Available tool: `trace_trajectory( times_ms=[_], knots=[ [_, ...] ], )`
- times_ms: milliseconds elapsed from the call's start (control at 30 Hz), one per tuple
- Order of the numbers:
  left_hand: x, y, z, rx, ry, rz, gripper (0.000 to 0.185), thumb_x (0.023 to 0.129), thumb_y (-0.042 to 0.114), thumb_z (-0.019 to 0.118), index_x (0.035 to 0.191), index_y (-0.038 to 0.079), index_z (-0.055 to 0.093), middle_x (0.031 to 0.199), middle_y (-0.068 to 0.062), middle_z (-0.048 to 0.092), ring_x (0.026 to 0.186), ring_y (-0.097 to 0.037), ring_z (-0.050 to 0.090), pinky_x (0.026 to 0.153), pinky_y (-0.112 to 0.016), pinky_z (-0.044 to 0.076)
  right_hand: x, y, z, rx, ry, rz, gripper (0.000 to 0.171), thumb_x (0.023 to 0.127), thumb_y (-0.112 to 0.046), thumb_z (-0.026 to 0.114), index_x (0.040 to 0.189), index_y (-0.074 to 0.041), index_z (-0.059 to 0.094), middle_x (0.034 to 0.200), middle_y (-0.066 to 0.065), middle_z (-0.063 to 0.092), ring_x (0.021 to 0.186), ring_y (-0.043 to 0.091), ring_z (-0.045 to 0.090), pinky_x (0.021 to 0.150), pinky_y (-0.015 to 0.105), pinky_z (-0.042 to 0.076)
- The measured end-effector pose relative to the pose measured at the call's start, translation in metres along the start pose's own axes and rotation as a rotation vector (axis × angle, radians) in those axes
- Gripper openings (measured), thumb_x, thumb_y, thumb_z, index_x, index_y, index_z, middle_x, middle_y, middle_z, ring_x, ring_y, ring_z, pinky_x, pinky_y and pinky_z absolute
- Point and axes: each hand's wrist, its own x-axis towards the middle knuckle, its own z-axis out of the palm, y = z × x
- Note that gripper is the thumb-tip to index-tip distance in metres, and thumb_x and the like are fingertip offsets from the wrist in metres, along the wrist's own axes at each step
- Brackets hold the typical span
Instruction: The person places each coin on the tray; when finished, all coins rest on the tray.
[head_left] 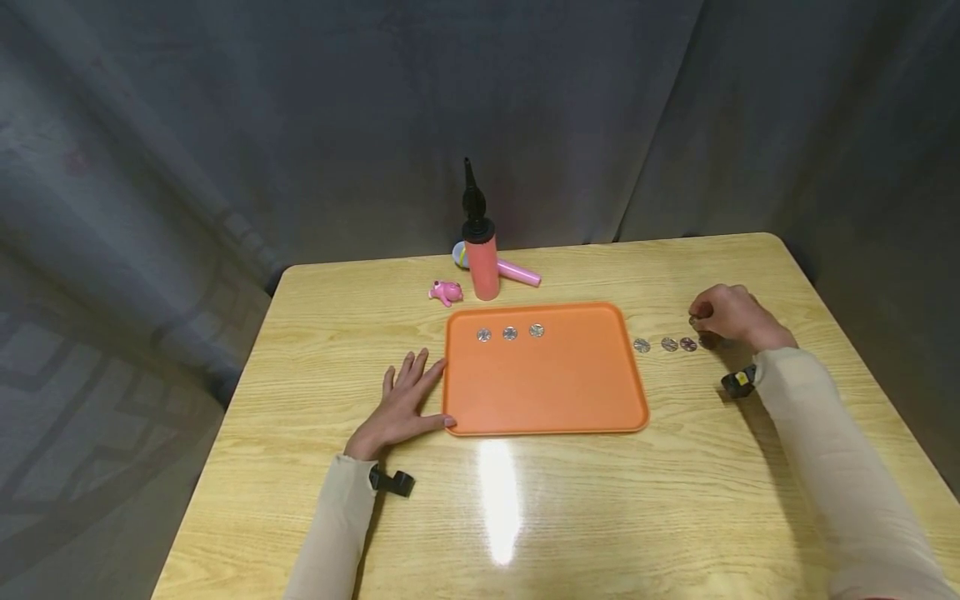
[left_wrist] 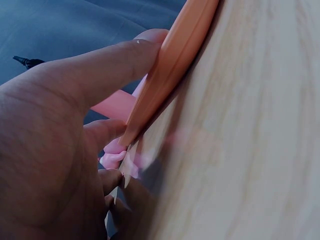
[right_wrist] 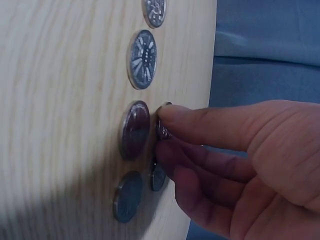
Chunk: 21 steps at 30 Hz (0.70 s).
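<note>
An orange tray (head_left: 547, 400) lies in the middle of the wooden table, with three silver coins (head_left: 510, 333) in a row near its far rim. My left hand (head_left: 408, 392) rests flat on the table beside the tray, and its thumb (left_wrist: 100, 65) presses against the tray rim (left_wrist: 175, 60). To the right of the tray, my right hand (head_left: 699, 318) pinches a coin (right_wrist: 162, 129) between thumb and fingertips (right_wrist: 200, 122), just above a row of loose coins (right_wrist: 135, 130) on the table (head_left: 669, 343). Another coin (right_wrist: 157, 177) shows edge-on by the lower fingers.
A red pump with a black nozzle (head_left: 483, 267) stands behind the tray, with a pink tube (head_left: 519, 272) and a small pink toy (head_left: 446, 291) beside it. The table's right edge (head_left: 825, 292) runs close to my right hand. Grey curtain hangs behind.
</note>
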Motion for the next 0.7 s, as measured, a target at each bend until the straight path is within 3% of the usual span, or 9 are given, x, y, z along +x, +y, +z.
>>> trace_trajectory(
  times_ms=[233,367,500,600,700],
  knots=[
    [-0.0008,-0.0002,0.0014,0.011,0.007,-0.007,0.098,0.085,0.053,0.073,0.162,0.027,0.018,0.171,-0.014,-0.001,0.158,-0.038,-0.009,0.122,-0.065,-0.011,0.0017,0.0069,-0.0001,0.028,-0.006,0.016,0.023,0.085,0.000,0.071,0.105,0.011,0.068,0.096,0.028,0.071,0.077,0.027,0.066,0.066,0.038,0.054],
    [-0.0009,0.0003,0.0013,0.012,0.005,-0.012,0.098,0.085,0.053,0.073,0.162,0.027,0.019,0.171,-0.013,-0.001,0.158,-0.037,-0.009,0.122,-0.065,-0.011,0.0017,0.0093,0.0003,0.068,-0.036,0.056,0.020,0.085,0.000,0.069,0.102,0.010,0.068,0.088,0.023,0.071,0.071,0.023,0.064,0.061,0.034,0.051],
    [-0.0003,0.0001,0.0007,0.015,0.008,-0.003,0.098,0.085,0.053,0.073,0.162,0.027,0.019,0.171,-0.014,0.000,0.158,-0.038,-0.008,0.122,-0.066,-0.011,0.0020,0.0096,-0.0022,0.056,0.001,0.054,0.013,0.086,-0.004,0.071,0.095,0.006,0.070,0.084,0.018,0.070,0.070,0.022,0.059,0.061,0.030,0.045],
    [-0.0003,0.0003,0.0001,0.012,0.012,0.000,0.098,0.085,0.053,0.074,0.162,0.027,0.019,0.171,-0.015,0.000,0.158,-0.039,-0.008,0.121,-0.066,-0.011,0.0034,0.0074,-0.0045,0.020,0.062,0.027,0.012,0.087,-0.005,0.072,0.094,0.005,0.070,0.089,0.020,0.070,0.075,0.026,0.058,0.065,0.035,0.047],
    [-0.0003,0.0001,0.0001,0.009,0.014,0.004,0.097,0.085,0.053,0.074,0.162,0.027,0.020,0.171,-0.015,0.000,0.158,-0.039,-0.008,0.121,-0.067,-0.011,0.0065,0.0032,-0.0056,-0.003,0.061,0.010,0.017,0.089,-0.005,0.070,0.101,0.006,0.069,0.097,0.026,0.070,0.082,0.033,0.063,0.073,0.049,0.052]
  ],
)
